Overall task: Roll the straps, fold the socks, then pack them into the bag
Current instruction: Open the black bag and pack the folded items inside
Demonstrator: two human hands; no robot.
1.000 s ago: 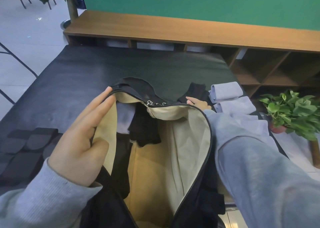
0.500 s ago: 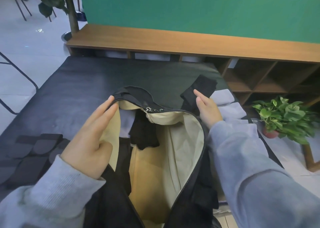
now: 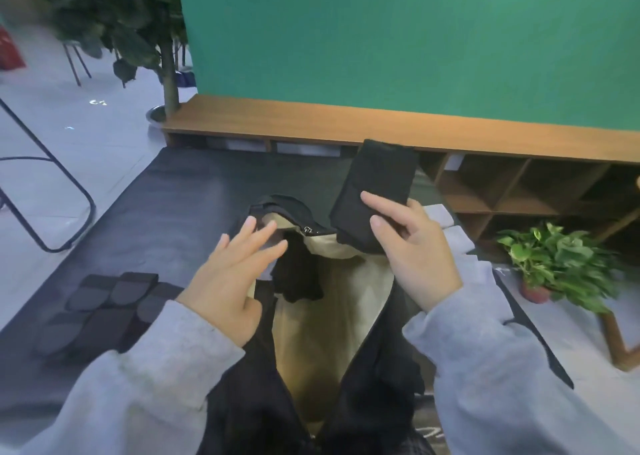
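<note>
Bag (image 3: 322, 319) lies open at 6 o'clock on the bench (image 3: 180, 219), mouth facing up. Left hand (image 3: 228, 281) over the bag's left rim, right hand (image 3: 412, 247) above its right rim, holding a folded sock (image 3: 377, 177) at 1 o'clock. Straps (image 3: 104, 305) on the bench at 9 o'clock. More socks (image 3: 450, 226) at 3 o'clock behind the right hand. Shelf (image 3: 519, 191) behind the bench at 2 o'clock, plant (image 3: 561, 260) right of the bench.

Both arms wear light grey sweatshirt sleeves (image 3: 162, 368) — ribbed cuffs
</note>
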